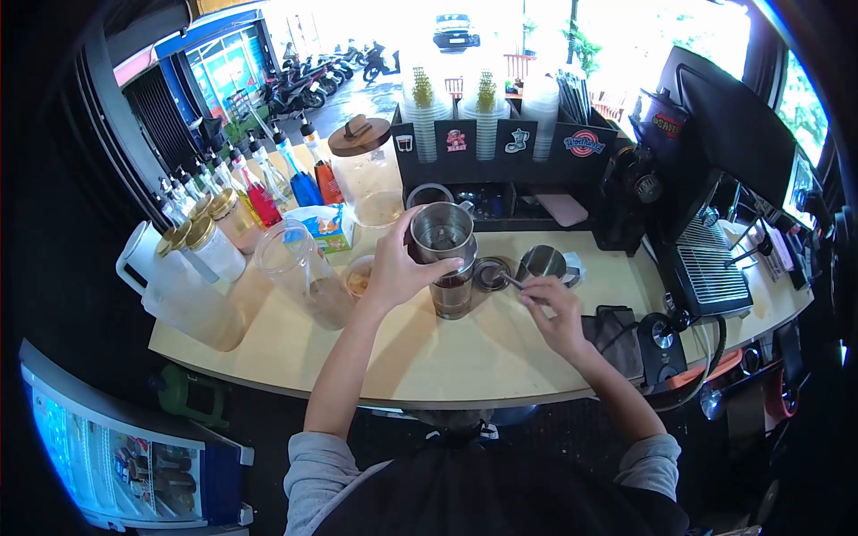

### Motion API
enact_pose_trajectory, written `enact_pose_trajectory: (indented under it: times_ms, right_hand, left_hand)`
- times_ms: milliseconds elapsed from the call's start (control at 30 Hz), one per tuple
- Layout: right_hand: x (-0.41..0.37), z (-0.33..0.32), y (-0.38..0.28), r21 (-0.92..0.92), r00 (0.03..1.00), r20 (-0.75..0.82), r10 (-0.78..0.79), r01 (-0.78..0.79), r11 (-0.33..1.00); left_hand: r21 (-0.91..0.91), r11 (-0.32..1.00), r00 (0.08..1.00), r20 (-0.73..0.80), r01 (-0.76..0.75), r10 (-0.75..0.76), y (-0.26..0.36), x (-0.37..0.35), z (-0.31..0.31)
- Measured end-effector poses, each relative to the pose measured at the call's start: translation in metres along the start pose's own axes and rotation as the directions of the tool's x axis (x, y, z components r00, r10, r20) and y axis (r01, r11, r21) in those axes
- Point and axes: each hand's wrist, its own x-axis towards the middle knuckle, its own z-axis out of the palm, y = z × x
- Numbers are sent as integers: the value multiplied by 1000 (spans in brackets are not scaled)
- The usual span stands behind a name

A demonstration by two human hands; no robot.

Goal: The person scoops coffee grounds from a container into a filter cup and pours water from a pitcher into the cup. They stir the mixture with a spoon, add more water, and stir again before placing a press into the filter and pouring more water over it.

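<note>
Tabletop (411,362) | left hand (396,268) clamped on metal cup (442,236), glass (453,299) below | right hand (556,311) pinching utensil (512,281) | moving calls for steadiness

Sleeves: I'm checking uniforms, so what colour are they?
Grey; the sleeves show best in the head view.

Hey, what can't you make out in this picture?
Head view, left hand: some fingers hidden behind the metal cup.
Head view, right hand: its thin tool is too small to identify.
Head view, display fridge: contents blurred.
Head view, parked car: number plate too small to read.
</note>
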Motion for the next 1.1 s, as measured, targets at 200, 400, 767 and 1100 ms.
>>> enact_pose_trajectory:
  times_ms: [200,400,767,1100]
  right_hand:
    - [-23,7,3,-122,984,175,-35,57,991]
    - [-38,9,5,-155,943,334,7,48,987]
    - [10,-43,4,-445,993,24,-116,115,888]
    - [-16,-47,88,-175,902,-9,431,-426,888]
  left_hand:
    - [-10,1000,999,-31,-23,22,-6,-4,3]
    - [12,1000,1000,-13,-21,21,-6,-7,2]
    - [27,996,992,-92,-80,82,-9,-10,4]
    - [35,996,993,-72,-88,90,-13,-9,4]
